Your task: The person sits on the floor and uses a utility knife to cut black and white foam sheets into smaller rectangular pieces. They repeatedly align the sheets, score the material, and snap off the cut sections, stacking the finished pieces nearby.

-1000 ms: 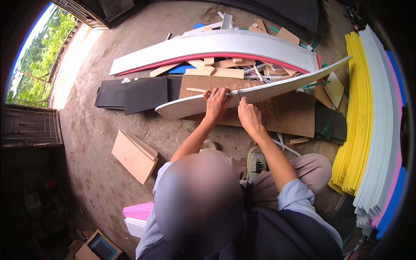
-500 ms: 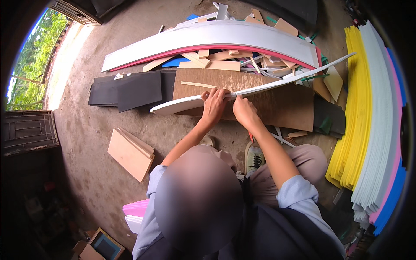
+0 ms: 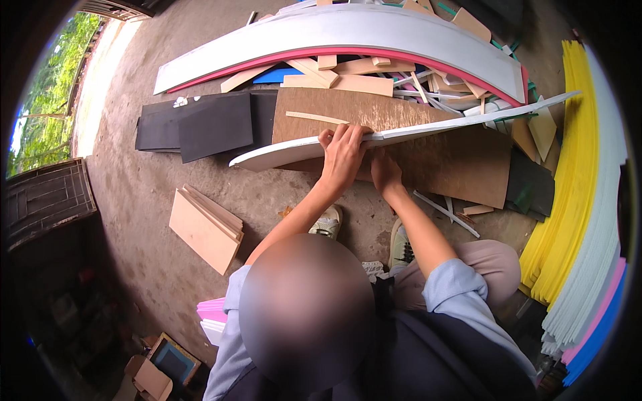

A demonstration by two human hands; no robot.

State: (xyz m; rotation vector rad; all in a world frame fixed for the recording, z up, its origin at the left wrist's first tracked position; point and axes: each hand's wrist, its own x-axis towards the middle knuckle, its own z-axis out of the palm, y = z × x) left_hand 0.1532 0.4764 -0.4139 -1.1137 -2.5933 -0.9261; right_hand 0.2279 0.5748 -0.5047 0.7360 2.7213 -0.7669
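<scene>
A long, thin white foam sheet (image 3: pixel 428 130) lies bowed on its edge across a brown board (image 3: pixel 461 167) on the ground. My left hand (image 3: pixel 344 152) is closed over the sheet's upper edge near its middle. My right hand (image 3: pixel 385 172) rests just to the right, below that edge, pressed against the sheet and the board. Its fingertips are hidden behind the sheet, so its grip is not visible. My head, blurred, fills the lower middle of the view, with my knees and shoes below the hands.
Behind the board lie a wide white and pink curved foam panel (image 3: pixel 348 33) and wood offcuts (image 3: pixel 348 81). Black foam pieces (image 3: pixel 207 123) lie at the left, thin boards (image 3: pixel 204 227) nearer me. Yellow, white, pink and blue foam sheets (image 3: pixel 575 200) are stacked at the right.
My head has leaned forward, so the sheet and board look closer. Both hands stay on the white sheet, shifted a little along its edge.
</scene>
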